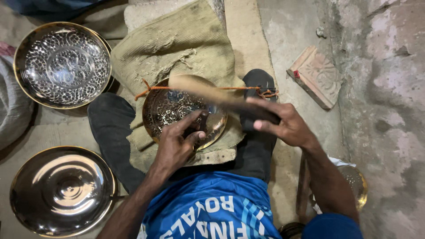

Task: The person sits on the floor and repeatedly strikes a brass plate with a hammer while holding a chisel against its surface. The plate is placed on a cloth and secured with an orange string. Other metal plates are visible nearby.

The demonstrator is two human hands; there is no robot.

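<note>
A round brass plate (166,110) with an engraved pattern rests on folded burlap cloth (186,40) across my lap. My left hand (177,144) presses on the plate's near part, fingers pinched around a small tool whose tip touches the metal. My right hand (279,121) grips the dark handle of a wooden mallet (208,92), its pale head blurred above the plate. An orange string (239,88) runs across the plate's far edge to my foot.
An engraved shiny plate (62,64) lies at the upper left, a plain polished one (62,190) at the lower left. A carved reddish block (316,75) sits on the concrete floor at right. Another brass dish (356,183) shows behind my right arm.
</note>
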